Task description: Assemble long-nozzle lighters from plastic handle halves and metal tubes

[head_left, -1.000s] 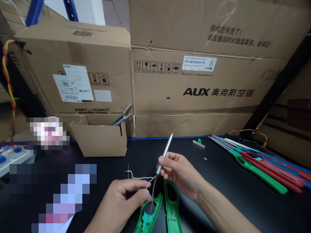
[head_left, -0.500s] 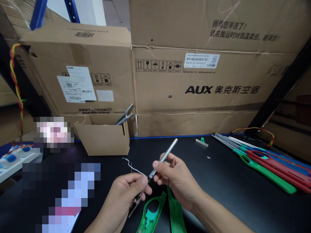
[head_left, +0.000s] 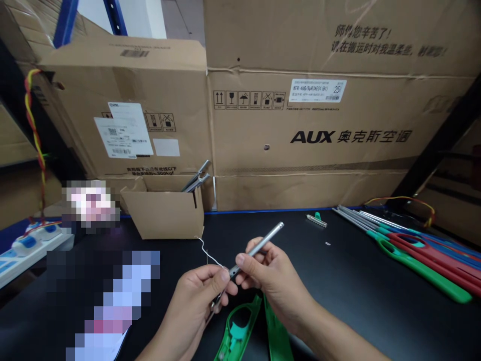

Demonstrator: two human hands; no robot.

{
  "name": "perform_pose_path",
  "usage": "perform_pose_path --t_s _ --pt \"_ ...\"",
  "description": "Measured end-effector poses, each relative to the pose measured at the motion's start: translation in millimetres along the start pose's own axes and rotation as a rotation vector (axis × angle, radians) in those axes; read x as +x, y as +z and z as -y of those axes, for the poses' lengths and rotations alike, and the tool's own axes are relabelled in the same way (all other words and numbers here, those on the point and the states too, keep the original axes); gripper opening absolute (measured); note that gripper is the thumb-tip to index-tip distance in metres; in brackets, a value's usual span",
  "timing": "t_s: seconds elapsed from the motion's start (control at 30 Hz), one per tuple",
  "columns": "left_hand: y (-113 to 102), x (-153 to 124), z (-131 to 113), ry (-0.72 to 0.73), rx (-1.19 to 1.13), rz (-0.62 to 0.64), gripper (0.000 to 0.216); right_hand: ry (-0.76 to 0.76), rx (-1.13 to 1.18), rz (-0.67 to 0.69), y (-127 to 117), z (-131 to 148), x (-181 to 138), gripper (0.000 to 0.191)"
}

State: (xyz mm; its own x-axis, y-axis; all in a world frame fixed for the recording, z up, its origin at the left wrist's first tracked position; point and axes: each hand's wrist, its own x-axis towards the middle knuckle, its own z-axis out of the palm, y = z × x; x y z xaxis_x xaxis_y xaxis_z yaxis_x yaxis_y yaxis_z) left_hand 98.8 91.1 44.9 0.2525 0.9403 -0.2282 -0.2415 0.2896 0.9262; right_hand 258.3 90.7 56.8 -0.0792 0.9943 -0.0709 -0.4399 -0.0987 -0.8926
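Pinched in my right hand (head_left: 274,276) is a silver metal tube (head_left: 271,234), slanting up and away to the right. My left hand (head_left: 199,296) is closed on a thin metal rod (head_left: 212,312) at the tube's lower end; the exact joint is hidden by the fingers. A white string (head_left: 205,249) runs out from the left fingertips toward the far left. Below the hands lie a green plastic handle half (head_left: 230,342) with a loop and a teal part inside, and a second green piece (head_left: 277,331), partly covered by my right wrist.
A small cardboard box (head_left: 165,218) with metal pieces in it stands at the back left. Several green, red and blue handled tools (head_left: 424,271) lie at right. A small clear piece (head_left: 316,221) lies at the back. A power strip (head_left: 33,248) sits far left.
The tube has tipped flatter, its far end moving right and down. Its lower end now meets my left fingertips more closely. The view has shifted slightly.
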Motion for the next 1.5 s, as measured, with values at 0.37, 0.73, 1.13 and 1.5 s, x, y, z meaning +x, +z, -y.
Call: perform_pose_path --t_s 0.37,0.73,1.13,1.5 --pt "-6 -2 -10 -0.070 -0.090 0.098 0.039 0.039 0.075 0.027 -26 11 11 0.042" --pt "-11 1 -9 -0.007 0.105 0.083 0.051 0.061 0.029 0.049 -31 16 9 0.054" --pt "-9 1 -9 0.083 0.235 0.080 0.042 0.063 0.007 0.083 -31 16 11 0.049" --pt "-21 -23 -6 0.037 0.308 0.096 0.040 0.169 0.011 0.116 -29 10 -3 0.051"
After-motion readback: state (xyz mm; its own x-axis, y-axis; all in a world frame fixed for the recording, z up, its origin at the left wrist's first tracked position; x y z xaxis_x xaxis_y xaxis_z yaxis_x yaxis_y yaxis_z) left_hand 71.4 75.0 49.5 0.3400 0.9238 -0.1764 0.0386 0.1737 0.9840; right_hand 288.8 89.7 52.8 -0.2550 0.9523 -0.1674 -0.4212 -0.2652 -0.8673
